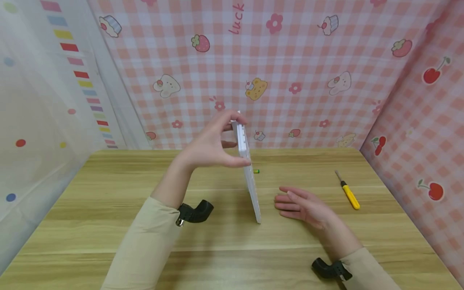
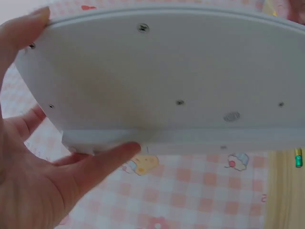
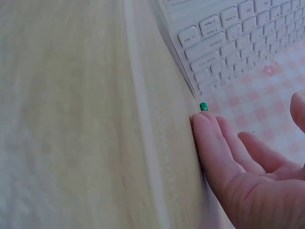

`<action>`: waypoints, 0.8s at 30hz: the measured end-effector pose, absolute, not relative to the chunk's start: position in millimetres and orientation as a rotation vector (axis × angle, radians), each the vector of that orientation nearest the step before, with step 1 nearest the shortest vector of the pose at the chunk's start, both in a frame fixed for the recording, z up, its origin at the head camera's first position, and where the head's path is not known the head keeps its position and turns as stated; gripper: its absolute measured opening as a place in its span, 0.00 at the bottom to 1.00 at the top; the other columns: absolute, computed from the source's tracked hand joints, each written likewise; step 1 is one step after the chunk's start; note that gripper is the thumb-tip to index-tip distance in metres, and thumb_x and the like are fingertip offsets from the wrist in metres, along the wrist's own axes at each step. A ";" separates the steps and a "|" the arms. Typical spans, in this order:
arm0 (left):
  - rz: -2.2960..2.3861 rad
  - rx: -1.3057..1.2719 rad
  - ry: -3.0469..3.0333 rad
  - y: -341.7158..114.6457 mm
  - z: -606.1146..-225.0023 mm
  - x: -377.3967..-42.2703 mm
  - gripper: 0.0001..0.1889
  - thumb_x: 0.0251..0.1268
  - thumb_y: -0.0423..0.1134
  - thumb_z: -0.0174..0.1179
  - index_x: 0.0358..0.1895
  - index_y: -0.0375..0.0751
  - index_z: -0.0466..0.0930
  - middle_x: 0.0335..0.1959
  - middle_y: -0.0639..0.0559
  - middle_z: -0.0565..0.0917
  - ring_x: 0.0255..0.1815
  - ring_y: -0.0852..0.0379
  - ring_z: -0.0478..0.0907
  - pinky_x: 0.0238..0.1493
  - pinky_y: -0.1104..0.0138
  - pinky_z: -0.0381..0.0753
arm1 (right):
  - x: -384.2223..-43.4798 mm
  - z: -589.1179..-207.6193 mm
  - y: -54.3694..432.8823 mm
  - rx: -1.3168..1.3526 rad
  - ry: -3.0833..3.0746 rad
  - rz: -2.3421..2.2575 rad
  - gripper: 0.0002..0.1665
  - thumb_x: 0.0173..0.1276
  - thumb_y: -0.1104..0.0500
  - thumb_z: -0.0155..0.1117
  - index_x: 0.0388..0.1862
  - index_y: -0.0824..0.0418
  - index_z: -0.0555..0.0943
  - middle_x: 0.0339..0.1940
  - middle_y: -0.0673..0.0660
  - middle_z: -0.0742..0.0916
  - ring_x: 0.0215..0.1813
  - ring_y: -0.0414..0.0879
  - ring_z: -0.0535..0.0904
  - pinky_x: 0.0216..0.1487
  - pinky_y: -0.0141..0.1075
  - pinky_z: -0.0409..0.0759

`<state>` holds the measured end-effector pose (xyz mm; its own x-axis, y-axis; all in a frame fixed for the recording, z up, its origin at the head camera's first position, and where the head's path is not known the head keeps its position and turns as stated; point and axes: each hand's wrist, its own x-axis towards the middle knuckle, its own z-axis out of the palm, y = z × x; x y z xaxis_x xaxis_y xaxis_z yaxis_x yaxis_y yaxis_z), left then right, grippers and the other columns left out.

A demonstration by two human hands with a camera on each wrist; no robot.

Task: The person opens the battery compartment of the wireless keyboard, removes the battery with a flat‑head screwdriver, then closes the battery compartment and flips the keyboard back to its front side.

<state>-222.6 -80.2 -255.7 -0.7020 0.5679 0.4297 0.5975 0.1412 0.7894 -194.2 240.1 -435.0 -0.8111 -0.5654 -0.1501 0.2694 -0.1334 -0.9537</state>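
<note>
A white keyboard (image 1: 250, 181) stands on its end, tilted, above the wooden table. My left hand (image 1: 208, 147) grips its upper end, fingers on the far side and thumb on the near edge. In the left wrist view the keyboard's underside (image 2: 119, 76) shows with several small screws. The right wrist view shows its keys (image 3: 233, 40). To the right of the keyboard, my right hand (image 1: 306, 205) rests low by the table, fingers extended, holding nothing. A green-and-yellow battery (image 1: 256, 171) lies behind the keyboard, partly hidden by it.
A screwdriver with a yellow handle (image 1: 351, 196) lies at the right of the table (image 1: 90, 225). Checked pink cloth (image 1: 290, 108) hangs behind and at the right; a pale dotted sheet (image 1: 40, 169) hangs at the left.
</note>
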 end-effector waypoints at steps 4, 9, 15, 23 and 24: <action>-1.746 -1.254 -2.259 -83.2 -262.8 -224.3 0.40 0.39 0.26 0.79 0.58 0.36 0.65 0.61 0.40 0.65 0.64 0.41 0.69 0.51 0.58 0.82 | -195.0 -438.1 239.1 -0.331 1.586 -2.003 0.38 0.82 0.56 0.46 0.77 0.76 0.45 0.66 0.72 0.75 0.63 0.56 0.77 0.62 0.50 0.73; -1.801 -1.292 -2.181 -86.9 -268.4 -224.2 0.39 0.39 0.24 0.77 0.57 0.36 0.64 0.62 0.41 0.65 0.65 0.41 0.69 0.50 0.56 0.82 | -195.0 -440.1 236.2 -0.327 1.601 -2.006 0.38 0.83 0.56 0.45 0.77 0.77 0.44 0.67 0.74 0.73 0.62 0.56 0.78 0.61 0.51 0.74; -1.942 -1.294 -2.054 -91.4 -275.0 -222.6 0.40 0.40 0.21 0.73 0.59 0.33 0.62 0.62 0.34 0.65 0.59 0.41 0.73 0.49 0.52 0.82 | -193.4 -438.0 229.8 -0.287 1.549 -2.013 0.39 0.83 0.55 0.43 0.78 0.73 0.39 0.59 0.61 0.82 0.57 0.52 0.81 0.59 0.49 0.77; -2.057 -1.224 -1.935 -104.7 -293.3 -220.6 0.40 0.41 0.19 0.69 0.62 0.28 0.59 0.61 0.34 0.66 0.59 0.45 0.72 0.49 0.56 0.83 | -191.4 -440.1 225.5 -0.227 1.524 -2.096 0.38 0.82 0.57 0.46 0.79 0.71 0.43 0.52 0.53 0.86 0.52 0.48 0.83 0.52 0.42 0.81; -2.074 -1.210 -1.914 -106.6 -296.1 -220.6 0.40 0.41 0.19 0.68 0.62 0.27 0.59 0.62 0.34 0.67 0.59 0.45 0.72 0.48 0.57 0.83 | -191.2 -440.6 225.5 -0.212 1.528 -2.114 0.37 0.81 0.58 0.47 0.79 0.70 0.45 0.52 0.53 0.86 0.51 0.48 0.84 0.52 0.41 0.81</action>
<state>-220.6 -106.6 -296.1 -0.6874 0.4428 0.5757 0.5384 -0.2214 0.8131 -191.2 225.5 -440.6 -0.8533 -0.4928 -0.1705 0.3165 -0.2294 -0.9204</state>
